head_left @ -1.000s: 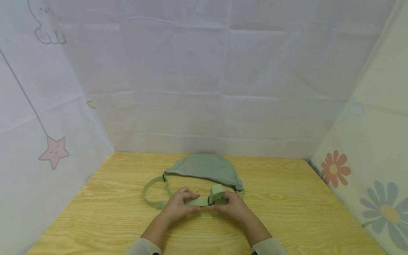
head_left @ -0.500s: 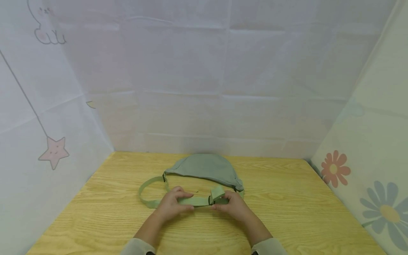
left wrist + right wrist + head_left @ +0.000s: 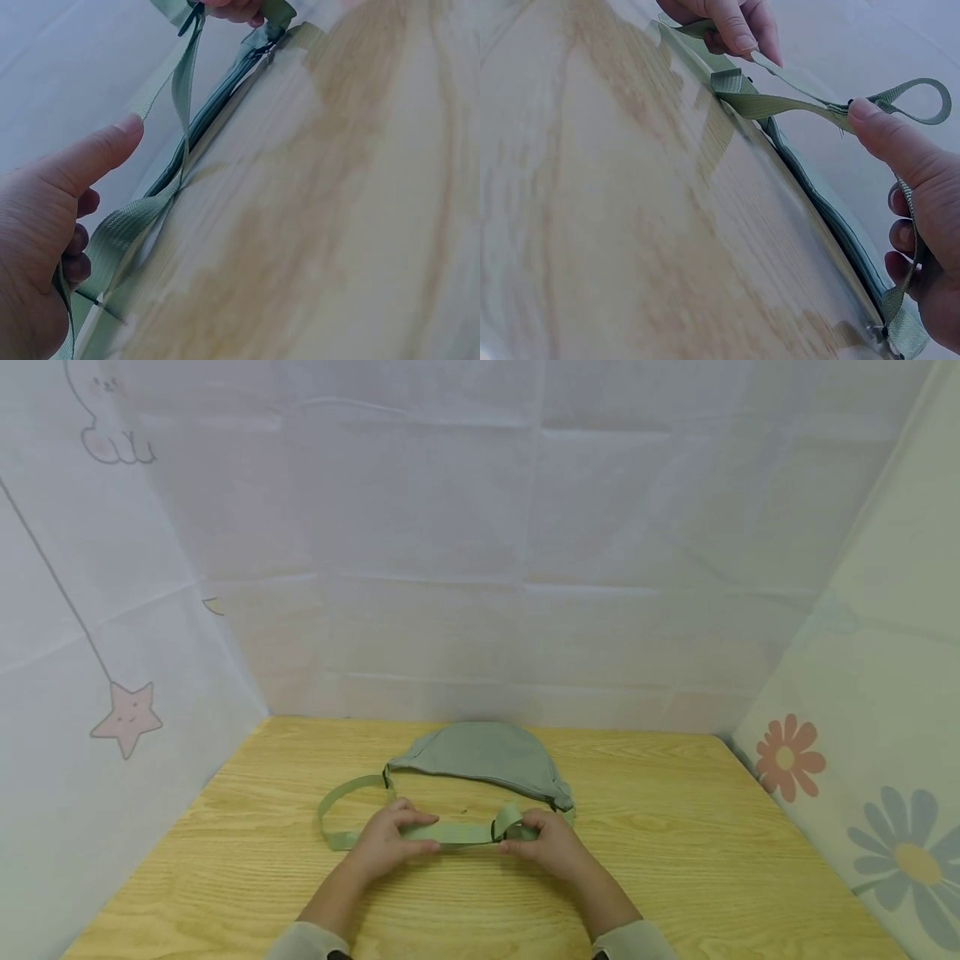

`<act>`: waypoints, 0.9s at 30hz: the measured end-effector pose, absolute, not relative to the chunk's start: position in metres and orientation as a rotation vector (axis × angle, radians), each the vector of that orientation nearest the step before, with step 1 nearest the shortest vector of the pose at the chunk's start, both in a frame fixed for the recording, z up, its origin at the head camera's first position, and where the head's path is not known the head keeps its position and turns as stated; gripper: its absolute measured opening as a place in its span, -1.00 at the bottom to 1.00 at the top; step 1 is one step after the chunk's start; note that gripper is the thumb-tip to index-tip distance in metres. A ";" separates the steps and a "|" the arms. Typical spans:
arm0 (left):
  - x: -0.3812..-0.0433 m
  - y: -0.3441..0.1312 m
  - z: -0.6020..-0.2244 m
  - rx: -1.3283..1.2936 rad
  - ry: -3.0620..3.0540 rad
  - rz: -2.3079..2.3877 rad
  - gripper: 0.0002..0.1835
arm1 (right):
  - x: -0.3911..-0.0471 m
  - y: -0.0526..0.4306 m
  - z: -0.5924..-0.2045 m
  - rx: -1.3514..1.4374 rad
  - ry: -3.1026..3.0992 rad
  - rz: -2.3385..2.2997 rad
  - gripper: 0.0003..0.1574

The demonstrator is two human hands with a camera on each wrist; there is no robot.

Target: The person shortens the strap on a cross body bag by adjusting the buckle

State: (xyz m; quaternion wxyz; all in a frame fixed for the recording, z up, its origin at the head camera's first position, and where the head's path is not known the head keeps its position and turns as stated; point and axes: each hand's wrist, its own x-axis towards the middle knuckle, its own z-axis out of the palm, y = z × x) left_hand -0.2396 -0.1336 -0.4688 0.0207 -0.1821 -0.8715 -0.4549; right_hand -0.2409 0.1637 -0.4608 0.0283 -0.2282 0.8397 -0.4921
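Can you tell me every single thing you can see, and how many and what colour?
Table: one, yellow wood, under everything
Bag: one, grey-green, at the table's back
Strap: one, light green, in front of the bag
Buckle: one plain to see on the strap, black, beside the right hand
Cloth walls: three, pale, behind and both sides
Star picture: one, pink, left cloth
Flower pictures: two clear ones, red and blue-grey, right cloth
Sleeves: two, pale, bottom edge
Hands: two, bare; the left hand and right hand both hold the strap
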 end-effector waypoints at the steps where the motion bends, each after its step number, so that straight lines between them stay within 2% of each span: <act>1: -0.240 -0.135 -0.468 -0.565 -2.703 -1.407 -0.54 | -0.241 0.164 -0.461 -0.704 2.588 -1.520 -0.71; 8: -0.239 -0.139 -0.468 -0.538 -2.719 -1.384 -0.54 | -0.241 0.161 -0.458 -0.599 2.557 -1.503 -0.66; 27: -0.237 -0.147 -0.463 -0.569 -2.744 -1.420 -0.58 | -0.242 0.161 -0.458 -0.643 2.569 -1.504 -0.65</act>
